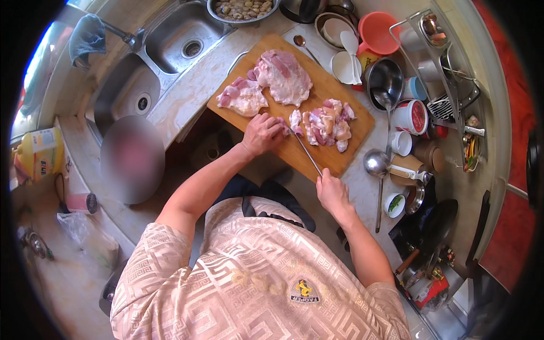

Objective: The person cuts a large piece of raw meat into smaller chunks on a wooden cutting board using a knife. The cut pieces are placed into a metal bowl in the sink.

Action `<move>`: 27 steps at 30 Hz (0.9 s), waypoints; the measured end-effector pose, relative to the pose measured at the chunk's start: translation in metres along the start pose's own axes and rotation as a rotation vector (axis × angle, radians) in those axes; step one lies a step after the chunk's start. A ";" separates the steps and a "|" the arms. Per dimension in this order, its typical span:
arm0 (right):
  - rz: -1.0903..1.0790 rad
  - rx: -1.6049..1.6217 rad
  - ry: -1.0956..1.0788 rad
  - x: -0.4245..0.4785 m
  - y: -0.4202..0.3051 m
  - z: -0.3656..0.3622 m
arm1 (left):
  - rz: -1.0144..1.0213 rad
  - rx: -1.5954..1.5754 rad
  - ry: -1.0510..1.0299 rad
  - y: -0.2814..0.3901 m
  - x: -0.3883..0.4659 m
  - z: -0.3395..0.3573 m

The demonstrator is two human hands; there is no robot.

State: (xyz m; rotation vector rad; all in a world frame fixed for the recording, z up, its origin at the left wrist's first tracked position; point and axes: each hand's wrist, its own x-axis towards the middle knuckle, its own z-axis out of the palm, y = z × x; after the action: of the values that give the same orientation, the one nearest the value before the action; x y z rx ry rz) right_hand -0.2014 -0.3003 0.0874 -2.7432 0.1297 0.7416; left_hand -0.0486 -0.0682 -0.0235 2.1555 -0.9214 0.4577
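A wooden cutting board lies on the counter with raw meat on it. My right hand grips a knife, its blade reaching toward my left fingertips. My left hand presses a small strip of raw meat against the board with curled fingers, beside the blade. Just right of the blade tip lies a cut piece. Farther right is a heap of chopped meat chunks, some with yellowish skin. Two larger uncut pieces, a big one and a flatter one, rest at the board's far left.
A double steel sink is at the left. A metal bowl of brownish pieces stands beyond the board. Along the right are a steel pot, a ladle, a bowl of chopped greens and a wok.
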 end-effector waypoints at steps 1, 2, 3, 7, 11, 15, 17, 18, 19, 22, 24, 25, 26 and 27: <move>-0.017 0.007 0.022 0.004 -0.001 -0.001 | 0.026 -0.036 -0.017 0.003 0.000 -0.002; -0.033 0.015 0.044 0.013 -0.004 -0.002 | 0.051 -0.071 -0.036 0.007 0.000 -0.003; -0.049 0.022 0.064 0.018 -0.007 -0.004 | 0.063 -0.081 -0.048 0.012 -0.003 -0.001; -0.038 0.059 0.138 0.019 -0.012 -0.005 | -0.153 -0.218 -0.067 0.026 -0.005 0.002; 0.163 0.237 0.189 0.008 0.015 -0.007 | -1.130 -1.026 -0.007 0.025 0.001 -0.020; 0.217 0.317 0.333 0.001 0.012 -0.005 | -1.226 -1.719 0.375 0.002 -0.010 -0.087; 0.162 0.397 0.398 0.000 0.001 -0.003 | -1.172 -1.882 0.544 0.006 -0.009 -0.130; 0.120 0.413 0.389 -0.001 -0.010 -0.006 | -1.102 -1.928 0.531 -0.005 -0.023 -0.151; 0.088 0.426 0.384 -0.001 -0.019 -0.006 | -1.125 -1.848 0.564 -0.008 -0.028 -0.174; -0.057 0.438 0.311 0.005 -0.036 0.008 | -1.108 -1.509 0.591 -0.029 -0.048 -0.244; -0.090 0.467 0.239 0.009 -0.050 0.013 | -1.142 -1.323 0.689 -0.039 -0.071 -0.294; -0.105 0.480 0.208 0.011 -0.054 0.015 | -1.144 -1.245 0.741 -0.043 -0.083 -0.315; -0.110 0.498 0.189 0.015 -0.054 0.021 | -1.134 -1.207 0.892 -0.053 -0.097 -0.332; -0.082 0.442 0.179 0.018 -0.051 0.025 | -1.171 -1.206 0.882 -0.059 -0.110 -0.347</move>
State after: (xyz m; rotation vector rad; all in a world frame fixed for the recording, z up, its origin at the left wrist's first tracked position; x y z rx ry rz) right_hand -0.1894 -0.2440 0.0704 -2.3688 0.1930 0.3864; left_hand -0.0928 0.2703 0.1170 0.8592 0.5410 0.1068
